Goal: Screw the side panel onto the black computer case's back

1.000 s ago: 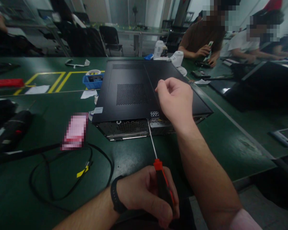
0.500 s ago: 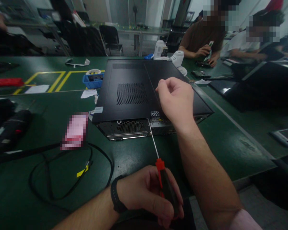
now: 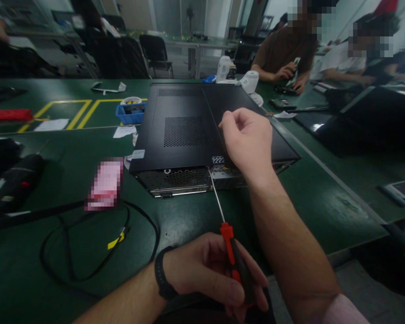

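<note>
We hold the screwdriver in our left hand, with the fingers wrapped around its red-and-black handle and the thumb pressed along it. The metal shaft slants up and away from us to the back edge of the black computer case. The tip meets the case just below the top cover, between the honeycomb grille and a metal bracket; the exact contact point is too small to tell.

Our right hand is over the top cover, to the right of the perforated vent. Its fingers curl inward toward the palm; we cannot tell whether they pinch anything. The underside of this hand is hidden, so we cannot confirm contact with the cover.

The case lies flat on the green counter, directly in front of us. Near its left side stands a blue tray. A pink item, obscured by blurring, lies left of the case, and a black cable loops below it with a yellow tag attached. Across the counter, a co-worker's hands hold a small part.
</note>
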